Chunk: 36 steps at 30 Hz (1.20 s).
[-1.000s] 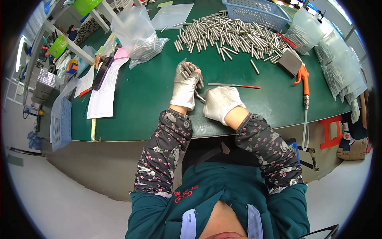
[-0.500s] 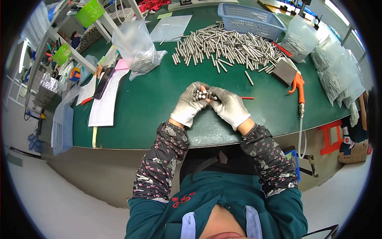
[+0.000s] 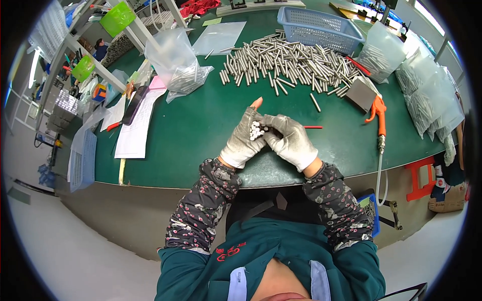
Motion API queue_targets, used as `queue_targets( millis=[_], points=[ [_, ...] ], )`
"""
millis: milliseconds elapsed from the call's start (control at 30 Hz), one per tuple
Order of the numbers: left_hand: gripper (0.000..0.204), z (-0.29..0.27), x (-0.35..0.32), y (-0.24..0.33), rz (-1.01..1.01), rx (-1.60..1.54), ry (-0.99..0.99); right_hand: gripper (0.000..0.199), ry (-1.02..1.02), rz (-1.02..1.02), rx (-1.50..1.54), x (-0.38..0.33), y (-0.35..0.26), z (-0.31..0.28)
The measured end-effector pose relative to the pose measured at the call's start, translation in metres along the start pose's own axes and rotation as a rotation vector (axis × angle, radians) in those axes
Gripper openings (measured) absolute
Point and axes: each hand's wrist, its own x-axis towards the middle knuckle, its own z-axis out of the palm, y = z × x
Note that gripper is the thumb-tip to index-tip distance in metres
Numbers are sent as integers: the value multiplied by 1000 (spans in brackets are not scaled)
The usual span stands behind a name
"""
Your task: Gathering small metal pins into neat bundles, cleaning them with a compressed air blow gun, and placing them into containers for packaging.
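Observation:
A small bundle of metal pins (image 3: pixel 256 131) sits between my two gloved hands above the near part of the table, its bright round ends showing. My left hand (image 3: pixel 241 143) is closed around the bundle, with the bare thumb tip sticking up and away. From the other side, my right hand (image 3: pixel 293 143) presses its curled fingers against the same pins; part of the bundle is hidden behind them. Past my right hand lies a thin red stick (image 3: pixel 314 127). Farther back spreads a big heap of loose metal pins (image 3: pixel 296 62), and a single pin (image 3: pixel 315 103) lies in front of it.
A blue plastic basket (image 3: pixel 321 30) stands behind the heap. Bags of pins (image 3: pixel 429 103) line the right side; another bag (image 3: pixel 183 75) stands left. An orange air gun (image 3: pixel 378 113) with a hose lies beside a dark block (image 3: pixel 360 95). Papers (image 3: pixel 135 130) lie at left.
The pins between my hands have tilted, so more of their ends face up. My left thumb has lifted off the bundle, and my right fingers have shifted over its side.

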Motion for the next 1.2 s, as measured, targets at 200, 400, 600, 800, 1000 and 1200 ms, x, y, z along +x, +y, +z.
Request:
queue_targets(
  millis=[200,400,600,800,1000,1200],
  points=[
    [103,0,1,5,-30,283,3,36,-99,237,-43,-5,5,0],
    [104,-6,-1,-1,99,234,-40,31,64,285,273,-7,9,10],
    [110,2,-1,3,-22,251,33,29,46,304,167,-11,23,10],
    [110,-7,-2,-8,-8,180,47,35,-21,428,260,-11,18,12],
    [100,-3,-4,-12,73,248,2,37,-82,394,292,-12,14,8],
    [99,-3,-5,-9,193,432,-23,29,-96,344,280,-6,-2,2]
  ],
)
